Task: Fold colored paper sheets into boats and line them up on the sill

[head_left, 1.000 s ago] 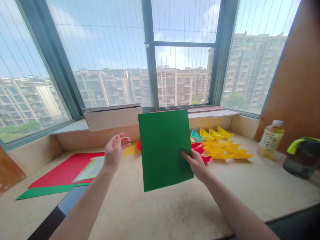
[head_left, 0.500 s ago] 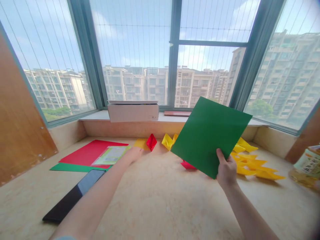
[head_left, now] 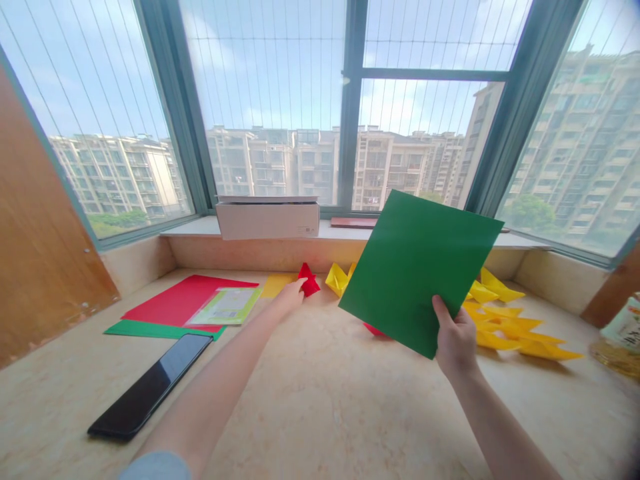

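My right hand [head_left: 456,337] grips a green sheet of paper [head_left: 420,267] by its lower right edge, thumb on the near face. The sheet is raised and tilted above the counter. Reaching forward, my left hand [head_left: 291,295] has its fingertips on a small red folded paper boat [head_left: 309,283] near the back ledge; the fingers look closed on it, though partly blurred. To the boat's right stands a yellow folded paper boat [head_left: 337,279]. Another red folded piece [head_left: 376,331] is mostly hidden below the green sheet. Several yellow paper boats [head_left: 520,330] sit on the right, partly covered by the sheet.
Left on the counter [head_left: 320,407] lie red paper [head_left: 173,300], green paper [head_left: 143,329], a clear packet [head_left: 225,307] and yellow paper [head_left: 277,285]. A black phone [head_left: 150,387] is beside my left forearm. A white box [head_left: 267,220] stands on the sill; a jar [head_left: 623,340] is far right.
My left hand has moved right from the yellow paper to the red boat, which is now tilted. My right hand still holds the green sheet up. The view has shifted slightly.
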`<state>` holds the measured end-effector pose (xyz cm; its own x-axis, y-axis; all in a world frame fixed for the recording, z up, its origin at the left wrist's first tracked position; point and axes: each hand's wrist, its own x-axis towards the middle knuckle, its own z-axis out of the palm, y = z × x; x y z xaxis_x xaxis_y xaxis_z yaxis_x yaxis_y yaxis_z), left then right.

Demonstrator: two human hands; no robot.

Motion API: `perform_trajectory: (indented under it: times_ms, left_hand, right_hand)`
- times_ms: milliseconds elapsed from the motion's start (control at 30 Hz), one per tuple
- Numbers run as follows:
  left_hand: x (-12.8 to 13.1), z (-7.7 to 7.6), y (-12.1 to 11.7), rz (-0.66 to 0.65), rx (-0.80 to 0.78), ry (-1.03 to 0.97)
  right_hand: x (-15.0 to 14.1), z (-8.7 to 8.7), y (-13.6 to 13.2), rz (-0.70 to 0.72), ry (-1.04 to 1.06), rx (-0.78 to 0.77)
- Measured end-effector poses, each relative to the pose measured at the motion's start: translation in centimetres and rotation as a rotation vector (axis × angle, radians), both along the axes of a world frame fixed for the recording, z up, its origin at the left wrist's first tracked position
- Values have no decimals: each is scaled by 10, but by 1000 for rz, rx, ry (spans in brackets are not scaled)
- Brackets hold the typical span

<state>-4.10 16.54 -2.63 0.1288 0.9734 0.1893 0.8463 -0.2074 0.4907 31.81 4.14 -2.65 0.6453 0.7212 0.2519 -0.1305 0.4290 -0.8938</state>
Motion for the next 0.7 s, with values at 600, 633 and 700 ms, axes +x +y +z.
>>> perform_trajectory:
  times_ms: [600,633,700]
  left_hand:
    - [19,3,28,59,-1,-16]
    - [17,2,29,75,16,-3]
    - [9,1,28,111,43,40]
  right_hand:
    - [-2,-2,-2,21,-115,1]
    - [-2,-1,-2,21,-110,0]
    - [-4,2,-4,30,-105,10]
